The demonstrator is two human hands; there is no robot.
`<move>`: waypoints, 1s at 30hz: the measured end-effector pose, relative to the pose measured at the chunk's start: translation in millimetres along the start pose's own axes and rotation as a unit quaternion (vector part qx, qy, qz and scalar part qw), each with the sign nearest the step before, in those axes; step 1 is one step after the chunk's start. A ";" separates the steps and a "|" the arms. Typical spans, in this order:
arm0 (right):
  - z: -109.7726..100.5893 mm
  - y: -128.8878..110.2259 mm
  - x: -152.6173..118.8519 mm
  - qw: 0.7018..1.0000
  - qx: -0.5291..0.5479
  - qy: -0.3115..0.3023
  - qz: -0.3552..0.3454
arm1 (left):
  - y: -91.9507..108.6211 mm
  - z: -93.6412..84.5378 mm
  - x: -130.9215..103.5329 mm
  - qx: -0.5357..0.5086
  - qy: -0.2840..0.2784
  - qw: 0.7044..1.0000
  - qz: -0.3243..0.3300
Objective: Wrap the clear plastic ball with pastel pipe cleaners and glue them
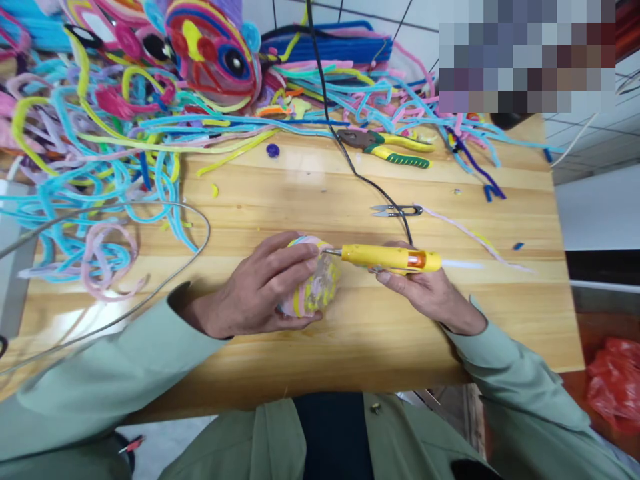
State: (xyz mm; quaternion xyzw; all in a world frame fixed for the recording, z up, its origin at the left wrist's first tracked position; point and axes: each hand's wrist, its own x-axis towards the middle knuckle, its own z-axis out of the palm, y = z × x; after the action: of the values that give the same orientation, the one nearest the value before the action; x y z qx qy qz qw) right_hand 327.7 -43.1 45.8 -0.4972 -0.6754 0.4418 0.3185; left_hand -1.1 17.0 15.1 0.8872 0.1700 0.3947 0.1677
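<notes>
My left hand [280, 283] is wrapped around a small rounded craft piece [316, 287] with pink, yellow and pale blue strips and a clear, glossy area. In my right hand [417, 283] is a yellow hot glue gun [383, 259], held level with its nozzle pointing left. The metal tip meets the upper right part of the craft piece, close to my left fingertips; whether it touches is hard to tell. A glue stick sticks out of the gun's rear end. My left fingers partly cover the piece.
Pipe cleaners [165, 160] in many colours heap along the left and back. Pliers [385, 147] and thread snips [397, 211] lie beyond my hands. The gun's black cord [350, 167] crosses the table. A colourful fish-like craft [215, 53] stands behind; a grey cable [200, 247] loops at left.
</notes>
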 end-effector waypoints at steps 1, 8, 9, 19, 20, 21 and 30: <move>0.3 0.1 -0.4 1.000 0.003 -0.001 0.006 | -0.2 0.1 -0.2 0.000 -0.001 1.000 0.002; 0.8 1.5 -3.5 1.000 -0.002 0.000 0.030 | -1.8 0.6 -2.5 0.000 -0.005 1.000 0.012; 0.7 1.6 -3.4 1.000 -0.004 0.000 0.026 | -1.9 0.7 -2.6 0.000 -0.005 1.000 0.010; 1.5 1.2 -3.1 1.000 -0.013 0.001 0.023 | -1.2 0.9 -1.3 0.006 0.002 1.000 0.010; 1.7 1.4 -3.2 1.000 -0.011 0.002 0.024 | -1.5 1.0 -1.6 0.004 0.002 1.000 0.013; 1.9 1.7 -3.4 1.000 -0.009 0.003 0.025 | -1.8 1.2 -1.8 0.002 0.001 1.000 0.013; 1.9 2.6 -4.2 1.000 -0.016 0.015 -0.003 | -1.8 2.0 -2.9 -0.016 0.003 1.000 0.003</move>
State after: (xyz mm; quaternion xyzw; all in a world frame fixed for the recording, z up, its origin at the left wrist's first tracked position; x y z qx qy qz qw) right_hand 328.3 -47.3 42.6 -0.5066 -0.6791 0.4225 0.3219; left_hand -1.6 17.0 11.2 0.8838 0.1615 0.4005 0.1800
